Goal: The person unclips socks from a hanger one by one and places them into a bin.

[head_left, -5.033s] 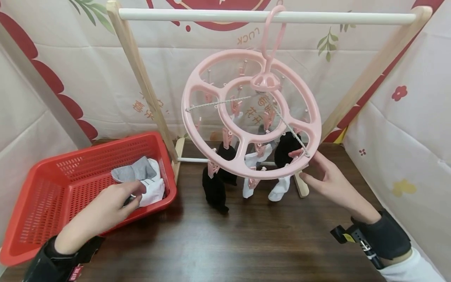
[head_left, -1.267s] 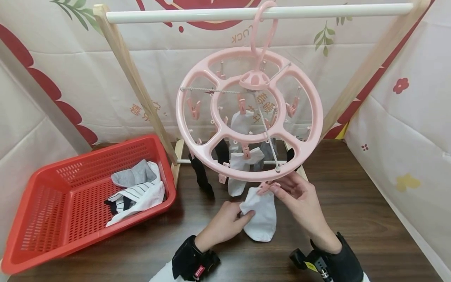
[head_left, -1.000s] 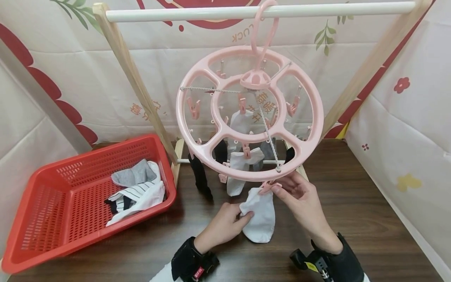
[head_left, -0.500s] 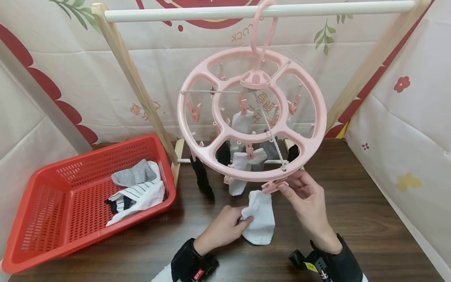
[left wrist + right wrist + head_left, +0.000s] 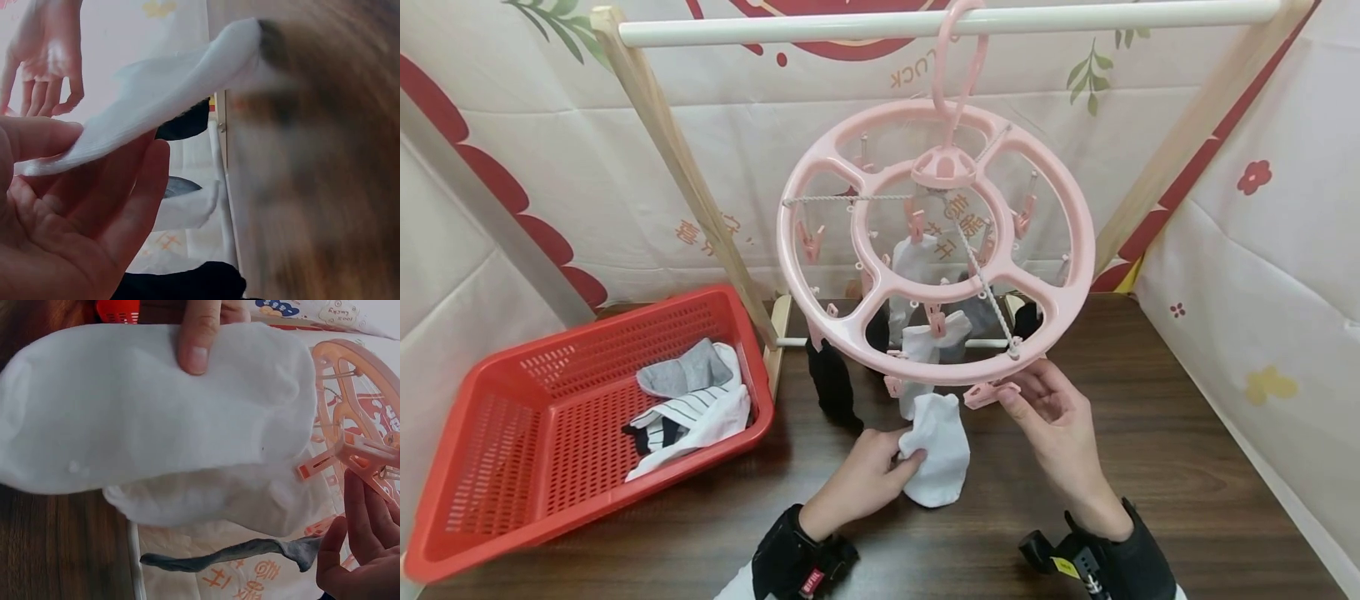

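Observation:
My left hand (image 5: pixel 865 475) pinches a white sock (image 5: pixel 938 450) by its edge, thumb on top, below the front rim of a round pink clip hanger (image 5: pixel 880 354). In the right wrist view the left thumb presses on the sock (image 5: pixel 137 412). My right hand (image 5: pixel 1060 425) holds a pink clothespin (image 5: pixel 988 393) hanging from that rim. A gap separates the sock from this clothespin. Behind, other clothespins hold a black sock (image 5: pixel 833 387) and white socks (image 5: pixel 917 346). In the left wrist view the sock (image 5: pixel 144 103) lies across the fingers.
The hanger's hook (image 5: pixel 958 50) hangs on a white rod (image 5: pixel 820 32) of a wooden stand (image 5: pixel 677 158). At left, a red basket (image 5: pixel 550 400) contains a grey sock (image 5: pixel 681 371) and striped and white pieces (image 5: pixel 700 417). Patterned cloth surrounds the brown table (image 5: pixel 1187 450).
Five seconds ago my left hand was in the basket; now it holds the white sock. Over the last second the sock has come away from the front clothespin and shifted left.

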`<action>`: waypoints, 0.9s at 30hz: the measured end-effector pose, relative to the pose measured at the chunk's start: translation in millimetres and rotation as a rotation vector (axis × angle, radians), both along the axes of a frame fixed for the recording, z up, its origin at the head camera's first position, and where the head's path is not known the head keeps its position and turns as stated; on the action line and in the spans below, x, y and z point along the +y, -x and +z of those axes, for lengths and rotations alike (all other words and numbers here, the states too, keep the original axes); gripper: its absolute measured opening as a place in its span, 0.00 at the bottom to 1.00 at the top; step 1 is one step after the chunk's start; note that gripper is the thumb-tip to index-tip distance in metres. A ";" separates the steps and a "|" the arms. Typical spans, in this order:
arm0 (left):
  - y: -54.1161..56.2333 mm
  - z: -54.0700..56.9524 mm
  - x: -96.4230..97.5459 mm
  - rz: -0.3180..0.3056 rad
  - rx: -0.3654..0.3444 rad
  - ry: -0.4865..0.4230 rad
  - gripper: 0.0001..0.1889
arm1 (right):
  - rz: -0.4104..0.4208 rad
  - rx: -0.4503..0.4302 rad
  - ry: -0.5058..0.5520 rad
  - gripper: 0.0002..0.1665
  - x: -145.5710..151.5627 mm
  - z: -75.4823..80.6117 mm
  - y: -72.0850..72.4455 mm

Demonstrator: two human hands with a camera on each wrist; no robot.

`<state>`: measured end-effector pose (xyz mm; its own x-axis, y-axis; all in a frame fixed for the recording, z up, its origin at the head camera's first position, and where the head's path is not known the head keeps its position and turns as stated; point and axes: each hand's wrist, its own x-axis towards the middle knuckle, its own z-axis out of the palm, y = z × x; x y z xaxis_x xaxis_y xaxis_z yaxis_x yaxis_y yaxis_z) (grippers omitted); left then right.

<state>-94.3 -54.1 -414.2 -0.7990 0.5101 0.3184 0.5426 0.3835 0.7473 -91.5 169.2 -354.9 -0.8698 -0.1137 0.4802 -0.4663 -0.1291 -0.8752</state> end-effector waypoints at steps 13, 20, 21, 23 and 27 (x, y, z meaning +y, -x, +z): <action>4.8 24.5 -24.2 0.031 0.035 -0.045 0.08 | 0.040 -0.049 0.042 0.21 6.0 -2.6 1.4; 5.1 35.2 -47.2 0.042 0.034 -0.041 0.07 | 0.037 -0.077 0.012 0.20 10.8 -7.9 2.5; 4.8 36.7 -50.5 0.055 0.042 -0.031 0.09 | 0.029 -0.081 -0.014 0.21 12.1 -8.7 2.0; 4.5 39.1 -57.4 0.072 0.051 -0.023 0.11 | 0.022 -0.090 -0.076 0.23 15.6 -10.9 1.6; 4.8 43.8 -68.2 0.107 0.099 -0.019 0.14 | 0.028 -0.108 -0.179 0.25 21.5 -16.8 -0.8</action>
